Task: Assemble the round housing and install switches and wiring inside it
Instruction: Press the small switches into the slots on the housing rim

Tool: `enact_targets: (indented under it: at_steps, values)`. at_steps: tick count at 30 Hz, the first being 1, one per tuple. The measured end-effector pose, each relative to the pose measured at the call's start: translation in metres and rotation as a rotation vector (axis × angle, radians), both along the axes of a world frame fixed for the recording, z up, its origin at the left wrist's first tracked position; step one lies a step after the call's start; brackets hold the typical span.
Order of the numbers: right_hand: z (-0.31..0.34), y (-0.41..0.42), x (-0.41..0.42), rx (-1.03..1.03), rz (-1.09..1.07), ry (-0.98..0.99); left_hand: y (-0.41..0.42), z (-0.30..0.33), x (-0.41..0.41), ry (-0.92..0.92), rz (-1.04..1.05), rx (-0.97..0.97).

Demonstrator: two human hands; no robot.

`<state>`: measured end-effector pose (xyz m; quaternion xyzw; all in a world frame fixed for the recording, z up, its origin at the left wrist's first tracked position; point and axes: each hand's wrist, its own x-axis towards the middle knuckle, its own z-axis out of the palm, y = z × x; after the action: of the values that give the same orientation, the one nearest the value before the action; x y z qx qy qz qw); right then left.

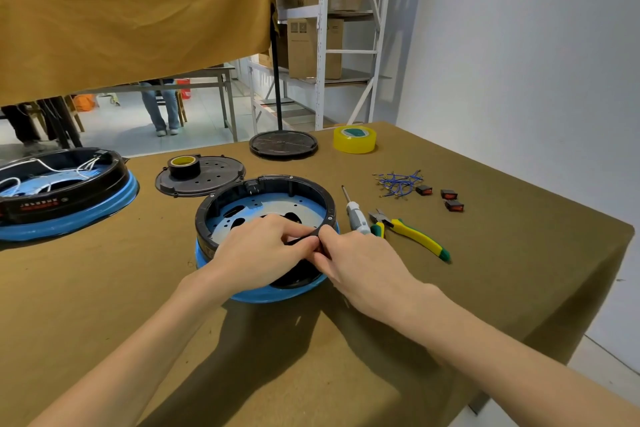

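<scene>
The round housing [266, 191], a black ring on a blue base with a perforated metal floor, sits in front of me. My left hand [263, 250] lies over its near rim, fingers curled and pinching the black ring wall. My right hand [360, 263] meets it from the right and pinches a small dark part with a red face at the ring's outer side, partly hidden by my fingers. Three black switches with red faces [446, 199] and a bundle of short blue wires [398, 182] lie on the table to the right.
A screwdriver [355, 215] and yellow-green pliers [412, 234] lie right of the housing. A black lid [214, 180] carrying a black tape roll [183, 166] sits behind it. A second wired housing [69, 191] stands at the left, yellow tape [355, 139] and a stand base [283, 144] at the back.
</scene>
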<state>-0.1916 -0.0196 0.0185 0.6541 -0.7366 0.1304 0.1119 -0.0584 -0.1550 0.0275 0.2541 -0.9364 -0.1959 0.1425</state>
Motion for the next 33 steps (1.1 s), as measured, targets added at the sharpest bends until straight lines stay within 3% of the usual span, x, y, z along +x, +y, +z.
enact_targets:
  at_steps: [3, 8, 11, 17, 33]
  values:
    - [0.020, 0.001, -0.017, 0.132, 0.065, -0.068, -0.001, 0.000, 0.001, -0.004, -0.023, 0.007]
    - [0.039, -0.008, -0.052, 0.075, 0.181, -0.321, -0.003, -0.001, 0.001, -0.011, -0.003, 0.003]
    - [0.041, -0.025, -0.062, 0.208, 0.236, -0.393, -0.004, -0.003, 0.001, -0.008, -0.005, -0.011]
    - [0.049, -0.045, -0.070, 0.333, 0.264, -0.377, -0.006, -0.005, 0.000, 0.010, 0.010, -0.018]
    - [0.028, -0.033, -0.066, 0.163, 0.333, -0.399, 0.000, -0.005, -0.003, -0.012, 0.088, -0.081]
